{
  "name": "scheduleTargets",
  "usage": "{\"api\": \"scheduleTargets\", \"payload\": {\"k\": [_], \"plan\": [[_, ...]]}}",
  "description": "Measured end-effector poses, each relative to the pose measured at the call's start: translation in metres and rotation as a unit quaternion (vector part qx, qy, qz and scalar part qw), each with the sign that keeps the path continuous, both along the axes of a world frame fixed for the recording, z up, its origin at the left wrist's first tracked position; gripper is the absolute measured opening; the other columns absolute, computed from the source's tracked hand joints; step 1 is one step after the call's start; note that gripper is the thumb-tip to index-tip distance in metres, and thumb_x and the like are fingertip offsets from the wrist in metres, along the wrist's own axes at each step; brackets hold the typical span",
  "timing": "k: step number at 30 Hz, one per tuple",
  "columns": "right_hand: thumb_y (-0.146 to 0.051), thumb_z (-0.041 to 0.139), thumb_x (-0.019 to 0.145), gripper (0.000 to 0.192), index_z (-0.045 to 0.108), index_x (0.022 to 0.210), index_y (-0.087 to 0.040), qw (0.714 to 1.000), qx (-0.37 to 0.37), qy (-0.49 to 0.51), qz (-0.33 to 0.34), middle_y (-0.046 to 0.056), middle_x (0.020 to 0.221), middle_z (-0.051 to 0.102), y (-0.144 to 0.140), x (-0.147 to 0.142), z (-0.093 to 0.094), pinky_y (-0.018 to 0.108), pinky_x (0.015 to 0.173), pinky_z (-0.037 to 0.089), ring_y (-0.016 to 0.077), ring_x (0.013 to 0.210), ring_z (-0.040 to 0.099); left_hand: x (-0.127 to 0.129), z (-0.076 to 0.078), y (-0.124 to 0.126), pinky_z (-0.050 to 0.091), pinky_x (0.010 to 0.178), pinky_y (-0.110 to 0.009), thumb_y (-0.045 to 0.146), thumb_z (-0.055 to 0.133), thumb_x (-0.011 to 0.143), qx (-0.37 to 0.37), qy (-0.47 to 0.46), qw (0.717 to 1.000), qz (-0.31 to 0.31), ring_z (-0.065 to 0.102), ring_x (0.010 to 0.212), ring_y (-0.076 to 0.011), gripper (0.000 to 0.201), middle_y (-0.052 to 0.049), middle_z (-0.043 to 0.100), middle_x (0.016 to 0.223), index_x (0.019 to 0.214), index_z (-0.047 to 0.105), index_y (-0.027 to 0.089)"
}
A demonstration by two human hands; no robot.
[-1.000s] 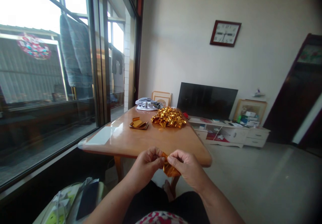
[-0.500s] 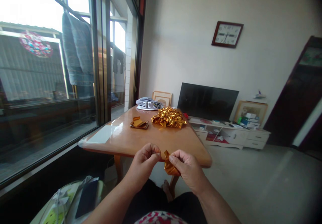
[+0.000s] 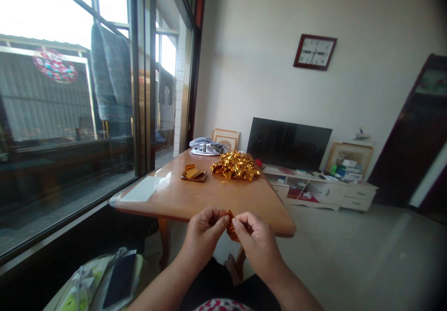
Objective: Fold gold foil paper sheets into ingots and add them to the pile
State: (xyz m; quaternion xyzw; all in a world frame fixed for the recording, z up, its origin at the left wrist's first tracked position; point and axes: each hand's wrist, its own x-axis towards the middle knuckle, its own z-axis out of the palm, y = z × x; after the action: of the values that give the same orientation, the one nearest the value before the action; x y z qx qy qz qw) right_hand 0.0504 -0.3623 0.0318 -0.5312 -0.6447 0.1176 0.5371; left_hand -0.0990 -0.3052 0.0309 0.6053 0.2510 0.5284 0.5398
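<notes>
A small piece of gold foil paper point(image 3: 232, 231), partly folded, is pinched between my two hands just in front of the table's near edge. My left hand point(image 3: 206, 231) grips its upper left corner between thumb and forefinger. On the other side my right hand point(image 3: 257, 237) is closed on it, the thumb pressing from above. Fingers cover much of the foil. Farther back on the table lies a heap of folded gold foil pieces point(image 3: 235, 165). Left of the heap rests a short stack of flat gold foil sheets point(image 3: 194, 174).
The wooden table point(image 3: 209, 202) carries a white sheet point(image 3: 138, 190) at its left and folded cloth point(image 3: 207, 146) at the far end. A stool point(image 3: 138, 273) with a dark phone point(image 3: 119, 273) stands at lower left. Behind are a television point(image 3: 289, 143) and a low cabinet point(image 3: 326, 190).
My left hand has moved right to meet the foil and now pinches its corner. Both hands are closer together, and the foil is more covered by my fingers.
</notes>
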Motion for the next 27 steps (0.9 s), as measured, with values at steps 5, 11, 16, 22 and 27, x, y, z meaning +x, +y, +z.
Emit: {"api": "scheduleTargets", "payload": {"k": [5,11,16,22,27], "plan": [[-0.032,0.057,0.094,0.021,0.064,0.077,-0.021,0.996,0.040,-0.063,-0.043,0.002,0.076,0.066,0.0004,-0.0045,0.0019,0.027,0.070,0.045,0.0175,0.075,0.061,0.0015,0.0083,-0.0076,0.051,0.064,-0.027,0.037,0.077,0.077,-0.015,-0.034,0.999,-0.003,0.064,0.065,-0.0172,0.025,-0.005,0.070,0.069,0.076,0.068,0.013],[-0.031,0.057,0.094,0.021,0.062,0.076,-0.021,0.989,0.068,-0.103,-0.079,0.003,0.076,0.065,0.0033,-0.0075,-0.0003,0.027,0.069,0.042,0.0184,0.075,0.058,0.0043,0.0069,-0.0064,0.048,0.059,-0.022,0.033,0.079,0.074,-0.010,-0.034,0.998,0.052,0.062,0.063,-0.0138,0.022,-0.003,0.069,0.068,0.074,0.068,0.013],[-0.030,0.056,0.095,0.021,0.062,0.076,-0.021,0.987,0.076,-0.114,-0.084,0.003,0.075,0.064,0.0045,-0.0075,-0.0010,0.028,0.068,0.041,0.0185,0.075,0.057,0.0072,0.0015,-0.0010,0.048,0.060,-0.022,0.031,0.076,0.075,0.000,-0.016,0.998,0.066,0.061,0.064,-0.0134,0.020,-0.003,0.068,0.070,0.074,0.067,0.013],[-0.029,0.056,0.095,0.021,0.062,0.076,-0.022,0.986,0.079,-0.118,-0.083,0.004,0.076,0.064,0.0032,-0.0081,-0.0002,0.029,0.069,0.041,0.0192,0.076,0.057,0.0069,0.0053,-0.0040,0.045,0.058,-0.021,0.030,0.075,0.077,0.012,0.002,0.997,0.073,0.057,0.063,-0.0126,0.019,-0.002,0.064,0.066,0.072,0.065,0.014],[-0.031,0.055,0.095,0.021,0.062,0.078,-0.022,0.989,0.078,-0.105,-0.073,0.005,0.077,0.065,0.0025,-0.0090,-0.0011,0.029,0.069,0.042,0.0191,0.075,0.057,0.0055,0.0073,-0.0066,0.044,0.062,-0.022,0.030,0.072,0.080,-0.025,-0.024,0.999,0.031,0.055,0.066,-0.0124,0.020,-0.001,0.063,0.069,0.073,0.063,0.014]]}}
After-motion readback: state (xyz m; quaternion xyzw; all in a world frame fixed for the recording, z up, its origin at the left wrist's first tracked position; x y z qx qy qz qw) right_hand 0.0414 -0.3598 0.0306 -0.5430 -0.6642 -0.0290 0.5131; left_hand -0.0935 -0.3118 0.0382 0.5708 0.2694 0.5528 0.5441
